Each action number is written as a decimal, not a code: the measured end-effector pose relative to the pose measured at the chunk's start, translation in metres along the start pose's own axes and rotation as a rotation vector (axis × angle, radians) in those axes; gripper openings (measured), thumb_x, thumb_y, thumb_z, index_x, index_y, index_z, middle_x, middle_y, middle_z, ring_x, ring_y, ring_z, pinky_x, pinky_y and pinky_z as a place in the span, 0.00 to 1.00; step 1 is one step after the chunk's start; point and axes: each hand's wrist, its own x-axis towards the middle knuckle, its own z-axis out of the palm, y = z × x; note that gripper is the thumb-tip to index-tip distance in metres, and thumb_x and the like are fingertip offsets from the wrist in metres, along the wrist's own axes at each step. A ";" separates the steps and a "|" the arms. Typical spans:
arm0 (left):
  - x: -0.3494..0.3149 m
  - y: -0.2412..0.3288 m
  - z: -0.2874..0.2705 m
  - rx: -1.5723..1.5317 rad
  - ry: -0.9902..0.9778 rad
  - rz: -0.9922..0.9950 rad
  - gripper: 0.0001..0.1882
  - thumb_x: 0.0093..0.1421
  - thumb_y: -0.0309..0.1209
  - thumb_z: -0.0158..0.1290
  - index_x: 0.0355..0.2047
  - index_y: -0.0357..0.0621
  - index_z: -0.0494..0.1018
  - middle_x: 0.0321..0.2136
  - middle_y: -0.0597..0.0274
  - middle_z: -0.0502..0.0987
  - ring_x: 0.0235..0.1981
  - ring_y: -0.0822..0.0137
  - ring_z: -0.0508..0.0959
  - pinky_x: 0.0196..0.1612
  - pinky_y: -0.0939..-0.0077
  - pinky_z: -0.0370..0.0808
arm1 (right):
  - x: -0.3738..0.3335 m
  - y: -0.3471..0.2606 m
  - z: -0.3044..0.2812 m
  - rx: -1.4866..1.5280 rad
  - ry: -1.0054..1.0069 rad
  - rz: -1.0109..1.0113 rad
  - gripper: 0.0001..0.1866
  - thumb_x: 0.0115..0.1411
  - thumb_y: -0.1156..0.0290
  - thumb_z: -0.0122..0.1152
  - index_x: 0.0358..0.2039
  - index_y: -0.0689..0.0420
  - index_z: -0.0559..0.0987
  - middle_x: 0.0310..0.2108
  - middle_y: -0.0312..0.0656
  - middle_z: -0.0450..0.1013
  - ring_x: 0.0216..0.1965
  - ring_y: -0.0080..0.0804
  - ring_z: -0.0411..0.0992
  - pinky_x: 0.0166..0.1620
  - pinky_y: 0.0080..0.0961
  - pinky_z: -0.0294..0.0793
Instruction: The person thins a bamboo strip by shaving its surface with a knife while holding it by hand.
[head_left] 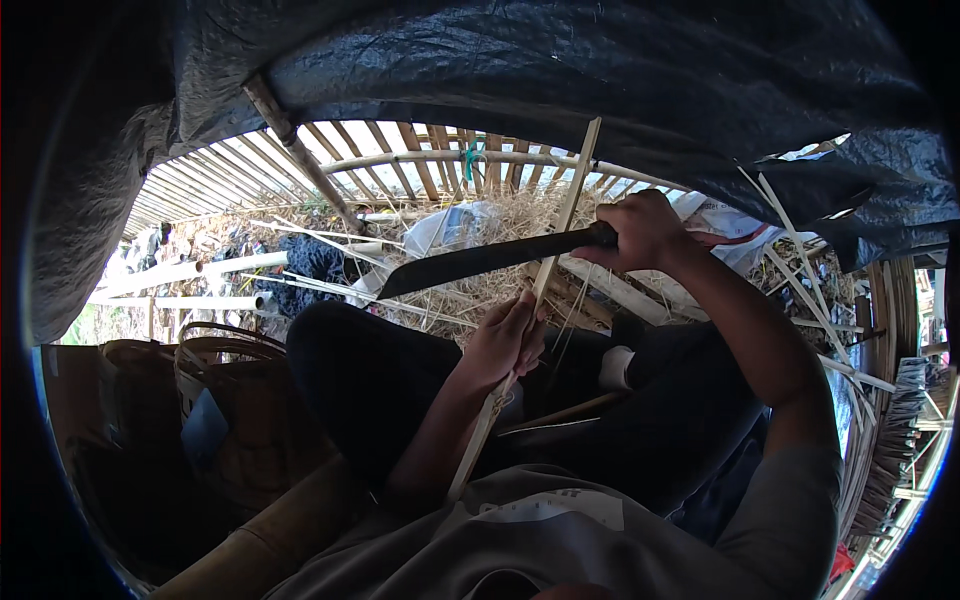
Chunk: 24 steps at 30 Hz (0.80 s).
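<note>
Here the left hand (505, 340) is closed around a long pale bamboo strip (560, 225), fingers wrapped about its middle stretch just above the person's lap. The strip's long axis runs steeply, from low near the grey shirt (560, 540) up and slightly rightward to its free tip against the bamboo lattice (420, 165). The right hand (640, 232) is clenched on the dark handle of a machete (480, 262), whose blade lies nearly level, pointing to the person's left and tilting a little downward toward its broad tip. Blade and strip cross just above the left hand; the edge appears to meet the strip there, though whether it bites in cannot be told. So the left hand is the nearer one to the strip's lower half, directly below the crossing, while the right hand stands to the right of the strip and higher.

The person sits with dark-trousered knees (370, 370) raised, and the strip passes between them. Beyond the knees the ground is strewn with dry straw (510, 215) and split bamboo slats (620, 290). Woven baskets (235, 400) stand at the left edge of the ground. More thin strips (800, 270) lean at the right. Overhead hangs a black plastic tarpaulin (560, 70), carried on a bamboo pole (300, 150), with daylight showing through the lattice.
</note>
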 end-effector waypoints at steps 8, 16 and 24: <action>0.005 0.001 0.000 0.012 -0.001 -0.003 0.19 0.74 0.47 0.32 0.35 0.50 0.64 0.11 0.75 0.57 0.08 0.82 0.55 0.13 0.86 0.54 | 0.001 0.028 0.008 -0.106 0.077 0.051 0.33 0.54 0.33 0.58 0.25 0.56 0.80 0.22 0.47 0.76 0.30 0.48 0.78 0.39 0.41 0.76; -0.022 0.025 0.019 -0.022 -0.057 0.040 0.19 0.75 0.46 0.32 0.34 0.48 0.64 0.11 0.74 0.57 0.07 0.81 0.55 0.11 0.85 0.54 | -0.030 0.098 -0.014 -0.124 0.233 0.555 0.27 0.58 0.40 0.59 0.38 0.53 0.83 0.27 0.46 0.79 0.33 0.47 0.79 0.36 0.41 0.78; -0.017 0.038 -0.008 0.168 0.172 0.180 0.19 0.74 0.44 0.34 0.34 0.44 0.66 0.11 0.73 0.57 0.06 0.79 0.56 0.10 0.83 0.54 | -0.010 0.038 -0.033 0.243 -0.061 0.813 0.38 0.56 0.31 0.56 0.25 0.62 0.80 0.16 0.44 0.73 0.23 0.43 0.76 0.33 0.38 0.75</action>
